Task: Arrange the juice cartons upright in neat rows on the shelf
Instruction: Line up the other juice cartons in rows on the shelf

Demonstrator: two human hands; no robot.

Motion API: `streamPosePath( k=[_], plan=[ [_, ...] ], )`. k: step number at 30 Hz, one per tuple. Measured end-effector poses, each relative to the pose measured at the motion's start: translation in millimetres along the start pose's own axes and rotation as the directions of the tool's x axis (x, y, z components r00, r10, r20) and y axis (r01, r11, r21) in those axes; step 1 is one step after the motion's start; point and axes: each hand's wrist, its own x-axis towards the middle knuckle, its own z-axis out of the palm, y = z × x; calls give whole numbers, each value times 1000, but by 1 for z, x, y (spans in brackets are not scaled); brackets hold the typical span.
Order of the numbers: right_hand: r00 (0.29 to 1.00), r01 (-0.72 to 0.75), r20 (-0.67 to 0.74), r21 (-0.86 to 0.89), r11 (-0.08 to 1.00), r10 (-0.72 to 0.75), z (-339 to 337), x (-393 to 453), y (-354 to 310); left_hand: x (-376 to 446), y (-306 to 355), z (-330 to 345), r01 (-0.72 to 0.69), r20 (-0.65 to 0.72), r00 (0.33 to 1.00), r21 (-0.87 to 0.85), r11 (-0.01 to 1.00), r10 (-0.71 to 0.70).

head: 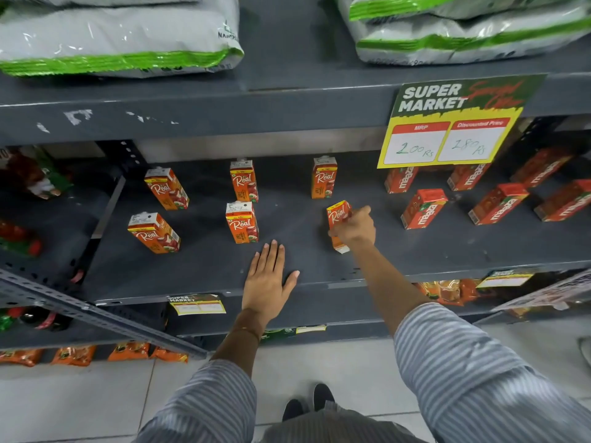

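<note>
Several small orange Real juice cartons stand upright on the dark grey shelf (198, 276) in two loose rows: back row (166, 188), (243, 180), (324, 177); front row (153, 233), (242, 222). My right hand (355, 227) is shut on a sixth Real carton (338, 215) at the front right, which tilts slightly with its base near the shelf. My left hand (267, 276) lies flat, fingers apart, on the shelf's front edge and holds nothing.
Red Maaza cartons (422, 208) lean in rows to the right. A yellow price sign (447, 132) hangs from the upper shelf, which bears large white-and-green bags (118, 36). Orange packets (73, 354) lie on the lowest level; a slanted metal brace (96, 314) crosses at the left.
</note>
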Motion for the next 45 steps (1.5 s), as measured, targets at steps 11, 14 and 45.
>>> streamPosePath(
  k=[11, 14, 45],
  plan=[
    [834, -70, 511, 473, 879, -209, -51, -5, 24, 2, 0, 0, 7, 23, 1000, 8, 1000, -8],
    [657, 111, 599, 523, 845, -457, -74, -24, 4, 2, 0, -1, 7, 25, 1000, -3, 1000, -7],
    [875, 224, 281, 488, 844, -394, -20, 10, 16, 3, -2, 2, 7, 77, 997, 8, 1000, -8]
  ],
)
